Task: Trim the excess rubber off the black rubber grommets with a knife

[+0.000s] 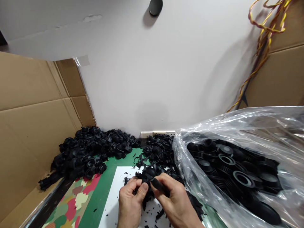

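- Two hands are at work: my left hand (130, 198) pinches a black piece (148, 173), and my right hand (173, 196) is closed round a dark, slim thing (160, 186); I cannot tell whether it has a blade.
- That piece sits between my hands, so a slip of the right could jab my left thumb, just beside it.
- Loose black scraps (159, 214) at 6 o'clock litter the white board (109, 196); they could stick to the piece or hide a dropped bit.
- Between 2 and 3 o'clock, the clear bag (182, 158) gapes; its slack film could snag my wrist and spill the black parts (242, 179).
- At 12 o'clock, the scrap heap (159, 148) could slide onto my board if nudged.
- At 10 o'clock, ribbed pieces (92, 155) pile loosely against the cardboard (78, 109); a knock could topple some.
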Tool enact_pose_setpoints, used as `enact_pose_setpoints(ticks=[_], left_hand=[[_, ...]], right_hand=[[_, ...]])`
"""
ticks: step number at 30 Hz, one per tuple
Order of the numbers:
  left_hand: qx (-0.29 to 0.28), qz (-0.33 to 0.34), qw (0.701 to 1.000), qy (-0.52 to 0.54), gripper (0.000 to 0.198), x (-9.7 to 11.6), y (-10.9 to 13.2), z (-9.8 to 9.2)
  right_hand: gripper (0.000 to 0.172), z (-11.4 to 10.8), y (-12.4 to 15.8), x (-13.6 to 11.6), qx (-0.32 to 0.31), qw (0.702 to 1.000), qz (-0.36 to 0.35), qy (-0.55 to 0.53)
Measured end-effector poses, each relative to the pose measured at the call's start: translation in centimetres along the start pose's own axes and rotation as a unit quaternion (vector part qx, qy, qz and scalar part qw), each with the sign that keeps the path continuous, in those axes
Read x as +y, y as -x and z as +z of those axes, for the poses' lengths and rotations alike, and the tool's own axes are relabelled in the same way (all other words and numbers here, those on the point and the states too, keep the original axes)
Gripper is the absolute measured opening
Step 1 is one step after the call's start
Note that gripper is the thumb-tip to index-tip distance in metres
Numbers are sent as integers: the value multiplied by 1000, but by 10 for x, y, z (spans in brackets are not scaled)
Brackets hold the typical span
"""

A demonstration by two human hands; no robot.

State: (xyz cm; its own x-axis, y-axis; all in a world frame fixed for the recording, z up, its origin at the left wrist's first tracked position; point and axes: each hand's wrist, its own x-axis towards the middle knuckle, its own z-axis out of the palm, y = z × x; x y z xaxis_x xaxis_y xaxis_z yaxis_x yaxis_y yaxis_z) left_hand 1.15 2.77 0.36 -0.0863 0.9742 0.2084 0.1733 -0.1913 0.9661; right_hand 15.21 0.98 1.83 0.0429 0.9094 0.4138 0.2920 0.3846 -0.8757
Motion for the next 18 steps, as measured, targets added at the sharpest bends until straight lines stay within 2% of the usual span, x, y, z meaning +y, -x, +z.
enact_pose_setpoints(ticks=[6,9,13,18], left_hand=[[-8,-52,995,83,26,3,2,5],[-2,-70,989,127,27,8,4,7],[-11,-56,994,88,22,13,5,6],[-22,-12,998,64,15,13,6,4]], right_hand=[[19,10,3,13,43,999,4,19],[22,8,3,13,23,999,12,40],[17,4,2,13,-6,994,-41,102],[17,9,3,11,2,975,-93,203]])
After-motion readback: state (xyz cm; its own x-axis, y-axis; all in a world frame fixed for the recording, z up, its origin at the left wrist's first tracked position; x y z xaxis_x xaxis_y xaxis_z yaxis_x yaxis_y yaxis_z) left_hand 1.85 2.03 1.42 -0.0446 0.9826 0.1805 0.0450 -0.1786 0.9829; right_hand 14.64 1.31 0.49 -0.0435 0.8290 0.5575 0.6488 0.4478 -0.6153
